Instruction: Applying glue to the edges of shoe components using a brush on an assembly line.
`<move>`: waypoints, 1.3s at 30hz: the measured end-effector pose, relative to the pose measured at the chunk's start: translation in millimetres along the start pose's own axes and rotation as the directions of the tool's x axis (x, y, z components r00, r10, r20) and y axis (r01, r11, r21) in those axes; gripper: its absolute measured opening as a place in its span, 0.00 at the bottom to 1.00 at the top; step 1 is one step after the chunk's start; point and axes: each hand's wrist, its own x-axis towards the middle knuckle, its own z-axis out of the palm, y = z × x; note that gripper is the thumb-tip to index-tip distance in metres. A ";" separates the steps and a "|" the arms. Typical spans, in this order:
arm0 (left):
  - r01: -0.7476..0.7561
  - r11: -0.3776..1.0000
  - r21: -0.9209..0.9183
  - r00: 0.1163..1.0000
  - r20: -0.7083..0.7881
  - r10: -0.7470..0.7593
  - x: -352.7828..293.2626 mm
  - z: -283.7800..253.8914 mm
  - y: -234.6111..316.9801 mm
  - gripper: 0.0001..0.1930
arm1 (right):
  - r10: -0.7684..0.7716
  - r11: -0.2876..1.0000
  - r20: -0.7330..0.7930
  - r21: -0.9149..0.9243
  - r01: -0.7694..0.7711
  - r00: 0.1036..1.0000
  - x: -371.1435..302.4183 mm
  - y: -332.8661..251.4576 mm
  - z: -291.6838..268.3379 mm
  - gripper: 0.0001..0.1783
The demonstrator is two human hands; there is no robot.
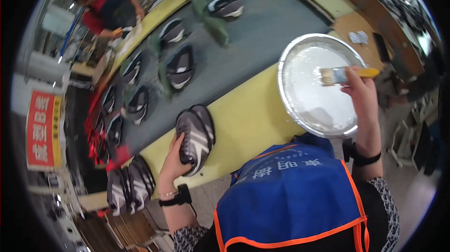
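Observation:
My left hand (173,160) is closed on the heel end of a dark grey shoe (195,142) with pale stripes. A second dark shoe (206,121) lies close against it, and both rest on the yellow table edge. In my right hand (362,93) is a flat paintbrush (338,76) with a yellow handle and pale bristles. The brush is over a round metal basin (284,93) holding a smooth white substance. From this view I cannot tell whether the bristles touch the white surface.
Several dark shoe pieces (180,67) and green shoe-shaped forms (212,21) lie on the dark belt (262,27). More striped shoes (133,186) are grouped at the lower left edge. Across the belt stands a person in red (105,6). A brown board (360,25) is at the right.

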 end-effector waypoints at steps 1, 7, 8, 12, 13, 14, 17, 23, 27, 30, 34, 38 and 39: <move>-0.044 0.999 -0.003 0.997 -0.063 0.044 0.9 3.3 0.1 0.49 | -0.056 0.997 0.018 -0.052 0.056 0.998 -1.2 1.9 0.2 0.13; 0.065 0.996 -0.060 0.981 -0.179 -0.075 -5.3 -26.0 41.8 0.37 | -0.251 0.739 0.030 -0.640 0.211 0.968 7.5 34.2 -17.3 0.12; -0.058 0.995 -0.078 0.961 -0.276 0.035 -7.3 -31.9 49.0 0.39 | -0.275 0.668 0.033 -0.713 0.216 0.961 7.1 40.1 -18.7 0.13; -0.330 0.838 -0.435 0.801 -0.599 0.005 -5.1 -36.1 53.9 0.38 | -0.206 0.430 0.089 -0.886 0.172 0.974 3.4 48.2 -15.8 0.14; -0.251 0.884 -0.394 0.781 -0.623 -0.056 5.7 -26.6 51.7 0.34 | -0.193 0.437 0.118 -0.879 0.193 0.974 0.4 47.1 -13.9 0.14; -0.294 0.867 -0.402 0.764 -0.644 -0.040 15.5 -19.4 49.9 0.31 | -0.158 0.434 0.137 -0.880 0.194 0.978 -1.8 45.3 -11.4 0.14; -0.383 0.523 -0.761 0.806 -0.552 -0.214 69.5 22.8 64.5 0.21 | -0.319 0.752 0.083 -0.584 0.305 0.944 -8.9 36.8 -9.5 0.14; 0.551 -0.024 -0.834 0.833 0.548 0.081 122.6 75.4 196.1 0.16 | -0.313 0.401 0.070 -0.894 0.199 0.947 -9.3 10.1 -13.1 0.09; 0.730 0.166 -0.663 0.653 0.748 0.118 134.1 86.8 252.6 0.17 | -0.611 0.593 0.168 -0.550 0.588 0.774 -19.6 -9.8 -0.7 0.09; 0.751 0.245 -0.613 0.586 0.790 0.179 136.9 91.0 265.8 0.15 | -0.618 0.540 0.292 -0.518 0.664 0.730 -21.0 -19.7 8.3 0.08; 0.673 0.245 -0.698 0.694 0.710 0.117 132.0 89.8 259.7 0.15 | -0.528 0.503 0.293 -0.648 0.572 0.797 -18.3 -17.5 8.1 0.07; 0.457 0.172 -0.873 0.875 0.476 0.091 130.8 84.9 238.9 0.19 | -0.281 0.556 0.237 -0.749 0.359 0.930 -20.1 -9.5 -1.3 0.06; 0.385 0.176 -0.906 0.912 0.403 0.081 133.0 84.0 233.4 0.21 | -0.336 0.590 0.228 -0.705 0.393 0.914 -20.4 -8.5 -1.8 0.06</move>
